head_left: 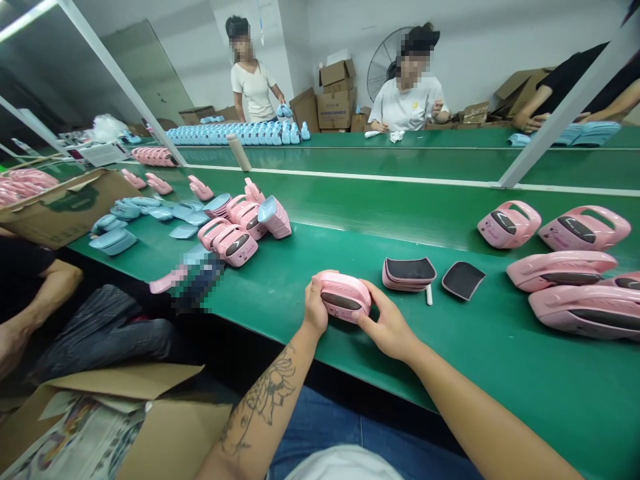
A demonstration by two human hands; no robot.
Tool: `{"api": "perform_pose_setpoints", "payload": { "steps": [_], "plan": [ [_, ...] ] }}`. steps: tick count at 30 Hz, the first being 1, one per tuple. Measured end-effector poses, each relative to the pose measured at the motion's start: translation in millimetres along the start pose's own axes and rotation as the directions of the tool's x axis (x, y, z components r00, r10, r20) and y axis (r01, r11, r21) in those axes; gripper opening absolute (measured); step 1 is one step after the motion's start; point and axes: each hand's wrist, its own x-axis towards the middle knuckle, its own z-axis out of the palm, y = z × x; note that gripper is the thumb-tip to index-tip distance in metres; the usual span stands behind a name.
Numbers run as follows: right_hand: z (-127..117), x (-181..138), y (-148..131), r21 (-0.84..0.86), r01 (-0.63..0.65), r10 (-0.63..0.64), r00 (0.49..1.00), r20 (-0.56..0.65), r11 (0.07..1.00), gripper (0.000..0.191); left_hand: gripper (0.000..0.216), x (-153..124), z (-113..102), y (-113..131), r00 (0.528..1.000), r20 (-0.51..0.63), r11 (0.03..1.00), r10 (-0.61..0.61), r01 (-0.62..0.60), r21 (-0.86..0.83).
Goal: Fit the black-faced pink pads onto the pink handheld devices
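Between both hands, just above the near edge of the green table, is a pink plastic housing (345,293) with a dark oval window facing me. My left hand (317,307) wraps its left end, fingers closed against it. My right hand (390,323) grips the right end, with the thumb low on the front. Right of the hands lies a small stack of pink-edged panels (409,275) with dark faces, a little white stick (429,295) beside it. A single dark panel (463,280) lies farther right.
Pink housings (575,227) stand at the right, and more pink housings (235,243) sit left of centre near blue panels (114,241). A slanted white post (555,127) rises at right. An open carton (175,427) is low left. Co-workers sit or stand across the table and at left.
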Motion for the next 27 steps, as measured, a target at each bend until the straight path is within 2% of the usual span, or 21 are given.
{"api": "perform_pose_setpoints", "payload": {
  "steps": [2, 4, 10, 16, 21, 27],
  "plan": [
    [1.1, -1.0, 4.5, -0.019, -0.008, 0.008, 1.0, 0.008, 1.0, 0.071, 0.073, 0.2, 0.0, -1.4, 0.999, 0.027, 0.999, -0.029, 0.03, -0.03],
    [2.2, -1.5, 6.8, -0.022, 0.001, -0.001, 1.0, 0.026, 1.0, 0.072, 0.075, -0.9, 0.9, -1.4, 1.0, 0.003, 1.0, -0.02, 0.02, -0.005],
    [2.5, -0.1, 2.8, -0.054, -0.002, 0.005, 0.997, 0.074, 0.999, 0.083, 0.077, -8.0, 5.4, 4.6, 0.987, -0.012, 0.968, 0.161, -0.156, 0.196],
    [4.0, -0.6, -6.0, -0.115, 0.082, -0.076, 0.996, 0.051, 0.99, 0.068, 0.076, -10.9, 6.6, 7.2, 0.968, -0.04, 0.936, 0.249, -0.23, 0.265],
    [2.2, 0.4, -4.7, -0.168, 0.074, -0.061, 0.995, 0.081, 0.983, 0.067, 0.077, -8.2, 7.2, 5.6, 0.981, -0.071, 0.945, 0.181, -0.153, 0.291],
    [0.5, 0.1, 3.4, -0.116, 0.017, -0.006, 0.995, 0.102, 0.993, 0.088, 0.07, -6.9, 6.5, 4.4, 0.99, -0.07, 0.965, 0.126, -0.106, 0.24]
  ]
}}
